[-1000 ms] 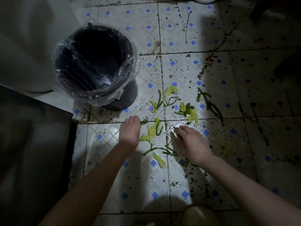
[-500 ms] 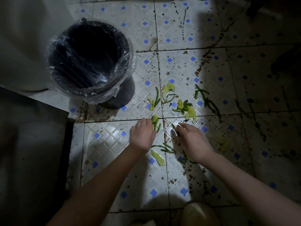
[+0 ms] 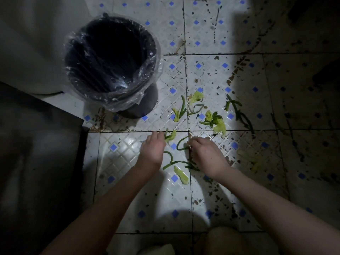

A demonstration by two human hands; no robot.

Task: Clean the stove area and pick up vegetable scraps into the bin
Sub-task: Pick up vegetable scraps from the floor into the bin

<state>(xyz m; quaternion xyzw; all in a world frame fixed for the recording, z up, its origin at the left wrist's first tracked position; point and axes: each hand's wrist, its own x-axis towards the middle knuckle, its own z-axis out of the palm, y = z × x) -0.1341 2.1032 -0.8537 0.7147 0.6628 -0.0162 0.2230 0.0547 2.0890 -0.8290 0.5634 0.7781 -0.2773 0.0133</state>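
Left hand [image 3: 152, 150]: pinched on pale leaf scrap [image 3: 170, 136], centre frame; right hand [image 3: 206, 155]: closed on green stem [image 3: 181, 143]; risk: limp scraps slipping before reaching lined bin [image 3: 110, 63], upper left.

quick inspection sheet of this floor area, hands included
surface: tiled floor, white with blue diamonds, heavily speckled with dark stains
job's things: bin, black with a clear liner, upright, contents too dark to tell; vegetable scraps, green stems and pale leaves, strewn right of the bin and between the hands
clutter: nothing seen beyond the scraps
hands: left hand pinching a leafy scrap; right hand with fingertips on a curved green stem
cables: nothing seen
surroundings: dark cabinet at left, pale surface behind the bin, right side in shadow
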